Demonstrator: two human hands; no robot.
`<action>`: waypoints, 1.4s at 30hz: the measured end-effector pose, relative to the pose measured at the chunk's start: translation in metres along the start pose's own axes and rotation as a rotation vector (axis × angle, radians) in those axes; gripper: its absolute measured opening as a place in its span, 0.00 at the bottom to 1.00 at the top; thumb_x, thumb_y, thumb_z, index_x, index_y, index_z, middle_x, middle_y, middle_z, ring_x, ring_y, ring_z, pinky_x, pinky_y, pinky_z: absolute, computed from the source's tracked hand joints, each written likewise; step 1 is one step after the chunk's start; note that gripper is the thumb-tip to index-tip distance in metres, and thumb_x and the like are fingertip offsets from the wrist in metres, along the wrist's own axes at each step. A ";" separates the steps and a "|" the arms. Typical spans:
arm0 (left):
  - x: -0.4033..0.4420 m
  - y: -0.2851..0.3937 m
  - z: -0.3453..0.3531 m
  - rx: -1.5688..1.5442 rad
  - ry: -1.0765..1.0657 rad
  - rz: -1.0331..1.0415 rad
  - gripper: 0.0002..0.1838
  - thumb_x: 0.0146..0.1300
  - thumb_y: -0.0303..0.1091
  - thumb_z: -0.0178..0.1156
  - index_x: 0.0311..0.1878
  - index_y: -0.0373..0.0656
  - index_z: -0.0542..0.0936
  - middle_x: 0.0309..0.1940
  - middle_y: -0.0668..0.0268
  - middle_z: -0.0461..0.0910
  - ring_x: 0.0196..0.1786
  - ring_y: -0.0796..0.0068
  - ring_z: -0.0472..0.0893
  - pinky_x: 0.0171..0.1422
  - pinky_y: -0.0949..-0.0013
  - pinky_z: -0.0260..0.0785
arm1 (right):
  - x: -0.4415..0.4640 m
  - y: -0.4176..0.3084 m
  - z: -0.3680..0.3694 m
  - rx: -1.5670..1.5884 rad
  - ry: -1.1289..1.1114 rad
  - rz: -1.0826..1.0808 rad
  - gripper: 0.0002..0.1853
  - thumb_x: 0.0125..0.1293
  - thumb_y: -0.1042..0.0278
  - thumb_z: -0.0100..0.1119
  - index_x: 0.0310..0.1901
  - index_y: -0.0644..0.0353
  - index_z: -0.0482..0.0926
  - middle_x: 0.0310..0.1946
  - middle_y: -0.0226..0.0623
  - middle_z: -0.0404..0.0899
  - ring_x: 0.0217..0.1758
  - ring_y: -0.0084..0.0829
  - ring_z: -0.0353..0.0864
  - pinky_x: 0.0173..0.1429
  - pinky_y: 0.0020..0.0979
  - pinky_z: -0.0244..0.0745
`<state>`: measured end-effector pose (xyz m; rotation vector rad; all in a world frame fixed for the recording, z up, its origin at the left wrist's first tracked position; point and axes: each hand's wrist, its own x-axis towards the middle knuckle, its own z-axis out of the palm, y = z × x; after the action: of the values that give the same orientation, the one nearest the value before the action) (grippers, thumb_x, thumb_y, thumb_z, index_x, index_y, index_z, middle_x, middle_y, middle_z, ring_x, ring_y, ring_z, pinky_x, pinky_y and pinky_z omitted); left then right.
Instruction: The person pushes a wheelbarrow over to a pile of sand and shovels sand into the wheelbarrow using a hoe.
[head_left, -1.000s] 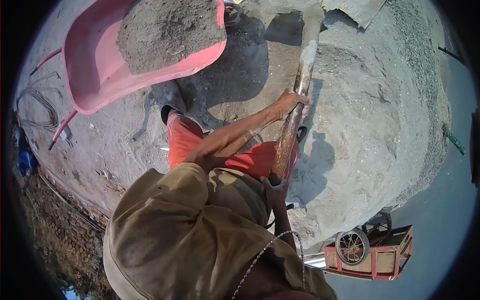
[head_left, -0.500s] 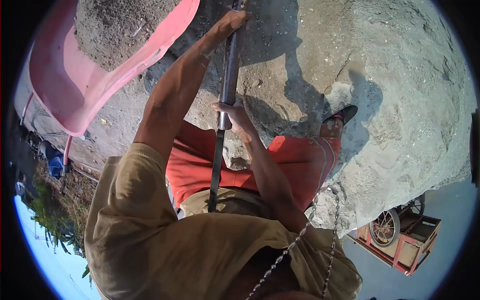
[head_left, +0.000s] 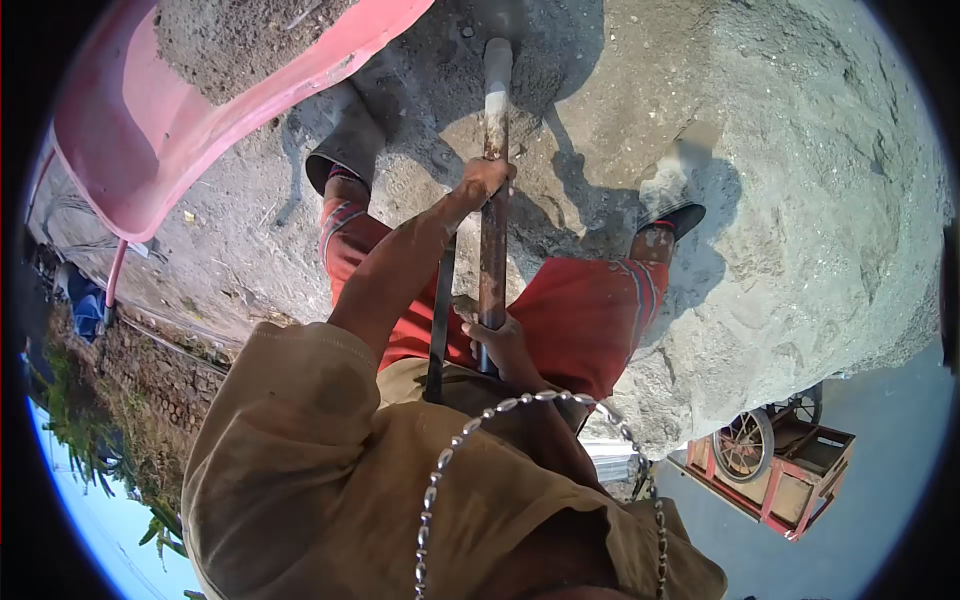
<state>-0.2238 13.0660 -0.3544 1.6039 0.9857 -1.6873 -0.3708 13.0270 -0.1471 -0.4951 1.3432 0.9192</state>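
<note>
In the head view, we look down on a long tool handle (head_left: 493, 245), held out in front of us between our legs. It is straight and round like a pipe, with rusty brown, worn patches along its middle and a pale, dusty coating higher up. Its far part reaches shaded grey ground (head_left: 570, 60), where we cannot make out the working end clearly.

Our left hand (head_left: 488, 182) is clenched around the middle of the handle, while our right hand (head_left: 498, 345) grips it close to the near end. Beside the handle, just to its left, hangs a narrow black strap (head_left: 440, 320).

At the upper left, we see a pink wheelbarrow (head_left: 190, 110) carrying a mound of grey sand (head_left: 240, 45). Pale, powdery material (head_left: 820, 220) spreads across the right, and beyond it, at the lower right, is a red-framed cart (head_left: 785, 490) with spoked wheels.
</note>
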 end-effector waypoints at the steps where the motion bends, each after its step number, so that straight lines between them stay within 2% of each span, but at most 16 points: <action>1: 0.027 -0.039 0.010 0.058 -0.008 0.045 0.14 0.43 0.39 0.59 0.22 0.35 0.77 0.19 0.61 0.77 0.22 0.73 0.75 0.28 0.71 0.67 | 0.000 0.002 -0.007 -0.034 0.032 0.033 0.12 0.51 0.70 0.64 0.32 0.59 0.69 0.19 0.30 0.72 0.17 0.21 0.71 0.21 0.24 0.67; 3: 0.050 -0.101 0.024 0.045 -0.152 0.112 0.12 0.48 0.39 0.56 0.22 0.39 0.78 0.19 0.64 0.77 0.24 0.74 0.76 0.30 0.71 0.68 | -0.018 0.013 -0.018 -0.097 0.115 0.157 0.11 0.53 0.68 0.63 0.32 0.59 0.69 0.19 0.30 0.72 0.18 0.21 0.71 0.22 0.24 0.67; 5: 0.065 -0.139 0.042 -0.064 -0.243 0.202 0.11 0.49 0.40 0.55 0.24 0.41 0.78 0.19 0.65 0.76 0.24 0.74 0.76 0.31 0.71 0.68 | -0.030 -0.002 -0.019 0.026 0.093 0.213 0.10 0.55 0.66 0.61 0.32 0.58 0.69 0.18 0.29 0.71 0.18 0.21 0.71 0.22 0.24 0.67; 11: -0.019 -0.094 0.032 -0.451 -0.458 0.022 0.06 0.47 0.34 0.55 0.26 0.42 0.74 0.15 0.65 0.71 0.19 0.69 0.73 0.25 0.68 0.66 | -0.110 -0.043 0.015 0.160 0.061 0.201 0.09 0.59 0.64 0.57 0.34 0.59 0.70 0.20 0.29 0.71 0.20 0.23 0.72 0.25 0.24 0.69; 13: -0.075 -0.065 0.039 -0.847 -0.518 -0.158 0.03 0.44 0.30 0.54 0.21 0.44 0.70 0.14 0.64 0.69 0.17 0.67 0.72 0.21 0.66 0.65 | -0.153 -0.046 0.023 0.328 0.004 0.193 0.10 0.60 0.64 0.56 0.37 0.60 0.69 0.23 0.31 0.71 0.23 0.24 0.72 0.28 0.25 0.71; 16: -0.137 -0.032 0.045 -0.905 -0.671 -0.013 0.06 0.45 0.29 0.54 0.19 0.44 0.67 0.13 0.64 0.68 0.15 0.67 0.70 0.19 0.66 0.64 | -0.221 -0.059 0.046 0.336 0.051 0.149 0.10 0.60 0.64 0.56 0.38 0.59 0.69 0.26 0.31 0.72 0.25 0.25 0.73 0.30 0.28 0.73; 19: -0.215 0.020 0.028 -0.831 -0.750 0.159 0.06 0.47 0.30 0.55 0.20 0.40 0.70 0.14 0.61 0.71 0.15 0.66 0.71 0.21 0.63 0.67 | -0.297 -0.081 0.096 0.386 -0.016 0.039 0.10 0.61 0.63 0.55 0.39 0.58 0.69 0.27 0.32 0.72 0.27 0.27 0.74 0.32 0.30 0.74; 23: -0.306 0.092 -0.006 -0.829 -0.875 0.233 0.06 0.46 0.30 0.55 0.24 0.40 0.69 0.14 0.61 0.70 0.14 0.66 0.71 0.19 0.63 0.67 | -0.380 -0.094 0.149 0.183 -0.111 -0.141 0.12 0.63 0.61 0.52 0.42 0.58 0.69 0.31 0.35 0.73 0.30 0.27 0.75 0.34 0.28 0.75; 28: -0.408 0.151 -0.063 -0.777 -0.700 0.572 0.06 0.48 0.30 0.55 0.25 0.40 0.69 0.15 0.62 0.70 0.14 0.69 0.71 0.18 0.66 0.68 | -0.429 -0.086 0.161 0.021 -0.299 -0.294 0.17 0.61 0.64 0.53 0.50 0.59 0.64 0.34 0.39 0.73 0.32 0.31 0.76 0.36 0.34 0.75; 30: -0.428 0.156 -0.080 -0.797 -0.678 0.655 0.06 0.49 0.30 0.55 0.26 0.39 0.70 0.15 0.62 0.71 0.14 0.70 0.72 0.18 0.67 0.69 | -0.421 -0.084 0.137 -0.114 -0.384 -0.336 0.20 0.59 0.65 0.55 0.51 0.60 0.63 0.34 0.39 0.73 0.31 0.31 0.76 0.35 0.33 0.75; 31: -0.436 0.153 -0.087 -0.774 -0.555 0.698 0.07 0.49 0.31 0.55 0.27 0.38 0.70 0.16 0.62 0.71 0.15 0.70 0.72 0.18 0.67 0.69 | -0.410 -0.086 0.122 -0.169 -0.427 -0.352 0.21 0.58 0.66 0.56 0.51 0.61 0.63 0.34 0.39 0.73 0.30 0.31 0.76 0.34 0.32 0.76; 34: -0.428 0.150 -0.104 -0.656 -0.212 0.747 0.08 0.49 0.32 0.57 0.29 0.37 0.72 0.18 0.61 0.73 0.17 0.70 0.75 0.19 0.67 0.70 | -0.327 -0.101 0.053 -0.710 -0.190 -0.378 0.19 0.49 0.65 0.62 0.43 0.61 0.70 0.23 0.32 0.73 0.26 0.25 0.75 0.30 0.24 0.72; 36: -0.397 0.148 -0.122 -0.697 -0.166 0.763 0.06 0.48 0.31 0.56 0.26 0.38 0.72 0.19 0.63 0.73 0.19 0.71 0.75 0.22 0.67 0.70 | -0.275 -0.114 0.063 -0.971 0.092 -0.628 0.17 0.46 0.65 0.63 0.36 0.63 0.72 0.19 0.32 0.72 0.25 0.24 0.75 0.29 0.26 0.70; 38: -0.362 0.144 -0.147 -0.773 -0.140 0.804 0.07 0.49 0.34 0.55 0.25 0.39 0.73 0.18 0.64 0.73 0.19 0.72 0.74 0.23 0.70 0.68 | -0.190 -0.118 0.057 -1.238 0.217 -1.019 0.17 0.45 0.66 0.62 0.36 0.65 0.71 0.21 0.39 0.75 0.24 0.31 0.77 0.30 0.32 0.71; 40: -0.360 0.127 -0.175 -0.752 -0.203 0.799 0.07 0.49 0.34 0.52 0.25 0.40 0.73 0.19 0.63 0.73 0.19 0.70 0.74 0.26 0.72 0.68 | -0.122 -0.115 0.065 -1.172 0.299 -1.101 0.19 0.45 0.66 0.60 0.39 0.66 0.70 0.27 0.52 0.76 0.32 0.51 0.77 0.39 0.42 0.72; 42: -0.361 0.108 -0.190 -0.764 -0.280 0.974 0.07 0.49 0.34 0.53 0.24 0.40 0.72 0.20 0.62 0.72 0.25 0.68 0.73 0.36 0.67 0.67 | -0.098 -0.116 0.084 -1.091 0.382 -1.182 0.19 0.46 0.66 0.60 0.40 0.66 0.71 0.29 0.53 0.77 0.36 0.53 0.77 0.40 0.45 0.72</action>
<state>0.0012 13.1435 -0.0059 0.9991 0.4547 -0.6906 -0.2244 12.9983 -0.0582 -2.0974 0.4983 0.4418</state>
